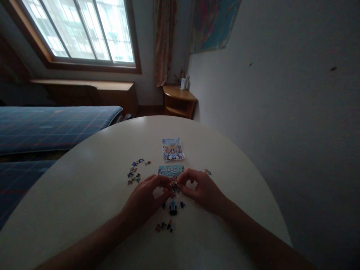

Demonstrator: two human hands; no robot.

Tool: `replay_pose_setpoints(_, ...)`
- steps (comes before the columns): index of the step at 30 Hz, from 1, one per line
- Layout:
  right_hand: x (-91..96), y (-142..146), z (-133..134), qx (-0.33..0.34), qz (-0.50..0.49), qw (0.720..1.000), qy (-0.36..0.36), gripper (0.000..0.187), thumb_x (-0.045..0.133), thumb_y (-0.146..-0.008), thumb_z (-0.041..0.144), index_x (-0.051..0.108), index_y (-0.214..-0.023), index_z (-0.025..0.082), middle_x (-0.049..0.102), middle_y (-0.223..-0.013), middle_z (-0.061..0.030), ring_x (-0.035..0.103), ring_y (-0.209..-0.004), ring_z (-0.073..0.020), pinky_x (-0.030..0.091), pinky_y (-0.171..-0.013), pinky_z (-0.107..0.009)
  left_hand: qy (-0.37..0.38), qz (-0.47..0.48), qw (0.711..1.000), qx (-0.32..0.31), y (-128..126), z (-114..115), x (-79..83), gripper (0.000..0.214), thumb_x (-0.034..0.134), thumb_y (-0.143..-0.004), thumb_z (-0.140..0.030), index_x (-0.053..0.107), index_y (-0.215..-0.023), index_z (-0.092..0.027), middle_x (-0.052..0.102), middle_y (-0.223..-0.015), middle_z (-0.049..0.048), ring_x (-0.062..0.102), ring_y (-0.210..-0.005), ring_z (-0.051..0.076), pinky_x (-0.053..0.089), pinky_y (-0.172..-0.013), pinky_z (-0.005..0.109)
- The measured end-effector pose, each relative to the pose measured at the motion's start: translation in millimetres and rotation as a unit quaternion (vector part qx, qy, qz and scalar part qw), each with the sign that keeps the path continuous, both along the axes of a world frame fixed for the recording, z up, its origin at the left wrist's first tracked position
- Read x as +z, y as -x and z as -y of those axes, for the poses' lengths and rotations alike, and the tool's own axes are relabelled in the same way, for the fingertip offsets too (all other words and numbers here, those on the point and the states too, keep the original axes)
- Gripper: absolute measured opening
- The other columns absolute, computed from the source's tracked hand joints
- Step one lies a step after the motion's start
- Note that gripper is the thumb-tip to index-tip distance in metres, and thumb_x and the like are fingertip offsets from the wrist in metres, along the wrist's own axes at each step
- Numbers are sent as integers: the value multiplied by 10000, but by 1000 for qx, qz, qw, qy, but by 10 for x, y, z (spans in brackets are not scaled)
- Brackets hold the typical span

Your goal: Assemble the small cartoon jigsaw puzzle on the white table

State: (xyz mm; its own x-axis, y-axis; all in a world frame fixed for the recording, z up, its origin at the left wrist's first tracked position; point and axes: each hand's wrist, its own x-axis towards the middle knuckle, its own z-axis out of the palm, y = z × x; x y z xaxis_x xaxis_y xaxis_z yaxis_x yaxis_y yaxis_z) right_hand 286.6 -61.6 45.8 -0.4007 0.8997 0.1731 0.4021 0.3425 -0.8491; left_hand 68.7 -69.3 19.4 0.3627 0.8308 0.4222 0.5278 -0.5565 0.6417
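Note:
My left hand (149, 198) and my right hand (201, 189) meet at the middle of a round white table (92, 195), fingers pinched together on small jigsaw pieces (174, 186) between them. Just beyond the fingertips lies a joined strip of puzzle with blue lettering (170, 170). A small cluster of joined pieces (173, 206) lies under my hands, and a few more pieces (164, 226) lie nearer to me. Loose pieces (136, 171) are scattered to the left. A printed picture card (172, 149) lies farther back.
A bed with a blue checked cover (47, 125) stands left of the table. A white wall (281, 112) runs close along the right. A wooden corner shelf (178, 101) and a window (81, 30) are at the back.

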Motion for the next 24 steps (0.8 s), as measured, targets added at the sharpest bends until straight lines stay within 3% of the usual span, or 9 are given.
replay_pose_setpoints(5,-41,-173,-92,-23,95,995,-14,120,655,-757,120,711,-829,199,702,-791,2,635,-767,-146,469,-747,-269,-97,-93,986,-95,44,-50,-32,110,578,-951,-207,683,-966,-237,715,-1094,30,645,-983,202,554,-852,376)
replay_pose_setpoints(10,-51,-208,-116,-34,178,983,-20,172,673,-739,145,770,-858,223,708,-829,-35,632,-756,-161,475,-749,-292,-107,-153,970,-153,74,-50,-45,196,517,-981,-185,681,-1074,-238,688,-1159,43,617,-1031,210,538,-895,397)
replay_pose_setpoints(24,-55,-147,-101,-52,181,982,-15,173,667,-776,195,792,-890,227,720,-798,-40,633,-756,-171,470,-728,-297,-91,-184,966,-157,77,-29,-2,240,516,-975,-175,684,-1128,-253,673,-1187,58,621,-1062,219,527,-914,410)
